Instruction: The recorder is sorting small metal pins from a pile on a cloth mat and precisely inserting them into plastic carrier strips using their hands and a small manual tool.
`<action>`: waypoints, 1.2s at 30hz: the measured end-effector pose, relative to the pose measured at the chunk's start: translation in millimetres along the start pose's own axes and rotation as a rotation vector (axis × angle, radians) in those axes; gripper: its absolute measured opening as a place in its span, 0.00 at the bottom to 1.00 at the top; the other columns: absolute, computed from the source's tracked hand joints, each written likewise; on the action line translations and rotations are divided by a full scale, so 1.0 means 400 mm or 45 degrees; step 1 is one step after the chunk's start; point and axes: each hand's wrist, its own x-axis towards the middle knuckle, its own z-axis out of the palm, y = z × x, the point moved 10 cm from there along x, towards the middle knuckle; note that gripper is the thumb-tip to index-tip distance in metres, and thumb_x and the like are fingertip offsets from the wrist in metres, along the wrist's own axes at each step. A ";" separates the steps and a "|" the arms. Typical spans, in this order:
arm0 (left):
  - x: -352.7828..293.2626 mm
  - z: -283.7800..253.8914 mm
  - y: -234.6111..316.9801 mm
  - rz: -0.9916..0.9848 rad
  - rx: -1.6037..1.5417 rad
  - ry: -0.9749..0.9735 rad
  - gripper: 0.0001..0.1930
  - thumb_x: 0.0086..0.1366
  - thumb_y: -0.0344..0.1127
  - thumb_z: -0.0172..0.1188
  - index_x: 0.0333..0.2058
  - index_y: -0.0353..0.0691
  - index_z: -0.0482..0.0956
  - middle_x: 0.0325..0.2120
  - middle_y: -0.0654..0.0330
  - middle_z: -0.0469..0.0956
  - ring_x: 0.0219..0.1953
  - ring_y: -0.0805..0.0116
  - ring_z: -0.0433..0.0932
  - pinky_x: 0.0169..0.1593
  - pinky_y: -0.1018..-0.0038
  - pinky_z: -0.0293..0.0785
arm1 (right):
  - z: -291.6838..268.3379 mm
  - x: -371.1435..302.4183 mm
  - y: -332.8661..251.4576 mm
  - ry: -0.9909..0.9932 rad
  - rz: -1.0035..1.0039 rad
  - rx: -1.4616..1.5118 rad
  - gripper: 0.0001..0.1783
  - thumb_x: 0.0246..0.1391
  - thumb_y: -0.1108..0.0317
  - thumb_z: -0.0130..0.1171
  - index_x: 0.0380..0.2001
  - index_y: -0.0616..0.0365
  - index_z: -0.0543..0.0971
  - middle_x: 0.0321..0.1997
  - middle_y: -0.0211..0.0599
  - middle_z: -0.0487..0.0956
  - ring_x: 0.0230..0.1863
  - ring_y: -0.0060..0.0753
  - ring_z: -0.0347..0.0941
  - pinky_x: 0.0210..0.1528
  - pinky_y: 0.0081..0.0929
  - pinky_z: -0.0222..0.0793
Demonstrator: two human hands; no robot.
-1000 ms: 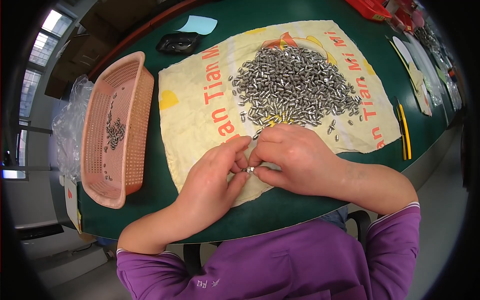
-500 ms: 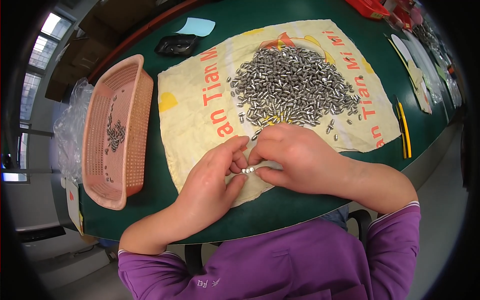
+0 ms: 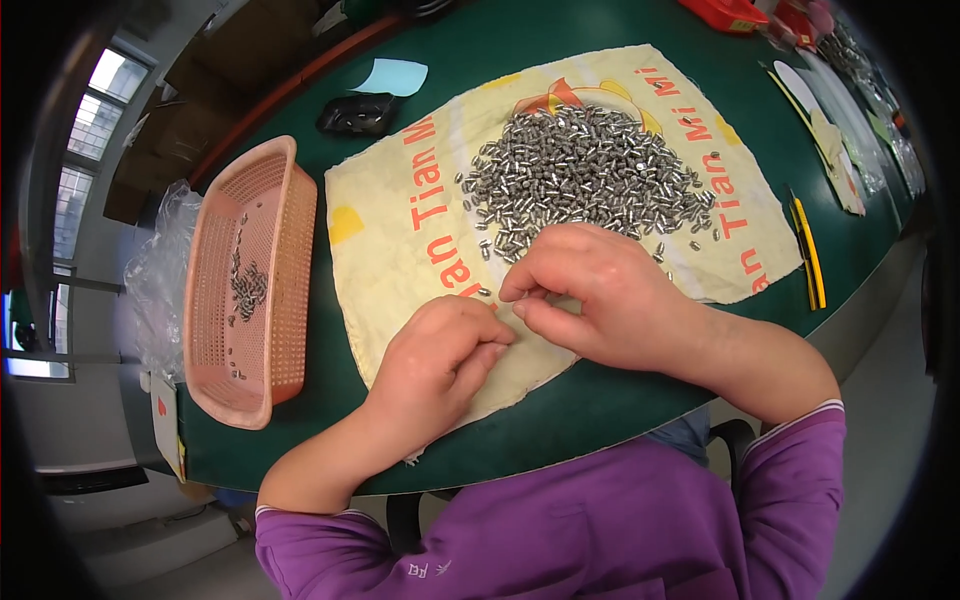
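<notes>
Many small silver metal pieces with tapered ends lie in a pile [image 3: 580, 165] on a yellow printed cloth [image 3: 385, 270]. My left hand [image 3: 430, 355] is closed near the cloth's front edge, its thumb against the curled fingers. Whatever it holds is hidden. Just to its right, my right hand [image 3: 605, 300] is closed in a pinch below the pile, palm down. I cannot make out what lies between its fingertips. One loose metal piece [image 3: 484, 292] rests on the cloth just beyond my left hand.
At the left stands a pink plastic basket [image 3: 300, 300] with some metal pieces inside, beside clear plastic bags [image 3: 165, 270]. A black object [image 3: 358, 114] and light blue paper [image 3: 397, 76] lie behind the cloth. To the right is a yellow cutter [image 3: 809, 255]; a red tray [image 3: 725, 14] stands far right.
A short row of round silver ends showed between my fingertips before; now it is out of sight. My hands have moved slightly apart, and the whole view has shifted a little.
</notes>
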 end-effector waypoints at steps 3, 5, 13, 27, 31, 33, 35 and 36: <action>-0.022 0.007 -0.121 -0.484 -1.040 0.071 0.07 0.71 0.28 0.63 0.46 0.38 0.81 0.41 0.63 0.80 0.46 0.74 0.78 0.49 0.76 0.76 | -0.008 0.001 -0.002 0.017 -0.012 -0.002 0.05 0.54 0.69 0.64 0.35 0.56 0.81 0.34 0.38 0.78 0.40 0.45 0.77 0.43 0.40 0.75; -0.030 0.036 -0.144 -0.587 -1.655 -0.017 0.09 0.74 0.34 0.61 0.50 0.41 0.78 0.41 0.64 0.79 0.43 0.76 0.76 0.49 0.78 0.74 | -0.013 0.002 -0.008 0.034 -0.035 -0.009 0.05 0.54 0.69 0.64 0.35 0.56 0.81 0.34 0.38 0.78 0.40 0.46 0.77 0.43 0.41 0.75; -0.008 0.051 -0.134 -0.568 -2.038 0.001 0.11 0.75 0.41 0.60 0.48 0.42 0.76 0.39 0.64 0.74 0.39 0.75 0.69 0.43 0.78 0.70 | -0.013 -0.003 -0.004 0.056 -0.056 -0.040 0.06 0.51 0.73 0.66 0.34 0.55 0.82 0.33 0.33 0.80 0.36 0.40 0.78 0.40 0.37 0.74; -0.110 -0.396 -0.073 -0.087 -0.117 0.926 0.07 0.70 0.20 0.59 0.44 0.35 0.79 0.45 0.64 0.77 0.47 0.75 0.77 0.56 0.78 0.72 | -0.057 0.013 0.025 0.209 -0.028 -0.097 0.05 0.54 0.73 0.66 0.35 0.55 0.83 0.32 0.33 0.79 0.34 0.34 0.79 0.37 0.32 0.76; -0.191 -0.539 -0.105 -0.425 0.705 0.976 0.11 0.67 0.22 0.60 0.48 0.37 0.79 0.44 0.58 0.78 0.44 0.69 0.79 0.48 0.73 0.77 | -0.085 0.022 0.038 0.230 0.027 -0.168 0.05 0.55 0.68 0.62 0.35 0.54 0.83 0.36 0.37 0.81 0.42 0.45 0.79 0.45 0.41 0.77; -0.196 -0.507 -0.105 -0.412 0.701 0.967 0.12 0.67 0.22 0.61 0.48 0.37 0.79 0.44 0.58 0.78 0.44 0.68 0.79 0.48 0.73 0.77 | -0.094 0.025 0.042 0.265 0.028 -0.197 0.06 0.55 0.68 0.62 0.35 0.54 0.83 0.37 0.37 0.81 0.44 0.45 0.79 0.47 0.42 0.76; -0.158 -0.440 -0.087 -0.318 0.601 0.856 0.14 0.64 0.22 0.64 0.48 0.37 0.79 0.43 0.58 0.78 0.43 0.69 0.79 0.47 0.73 0.78 | -0.093 0.023 0.048 0.257 0.041 -0.228 0.06 0.56 0.68 0.62 0.35 0.54 0.83 0.37 0.37 0.81 0.44 0.45 0.79 0.47 0.42 0.76; -0.123 -0.385 -0.071 -0.273 0.534 0.735 0.14 0.63 0.22 0.64 0.48 0.36 0.79 0.43 0.58 0.78 0.43 0.69 0.79 0.47 0.73 0.78 | -0.092 0.021 0.048 0.243 0.051 -0.256 0.06 0.56 0.68 0.61 0.35 0.54 0.83 0.37 0.37 0.81 0.45 0.45 0.79 0.48 0.42 0.76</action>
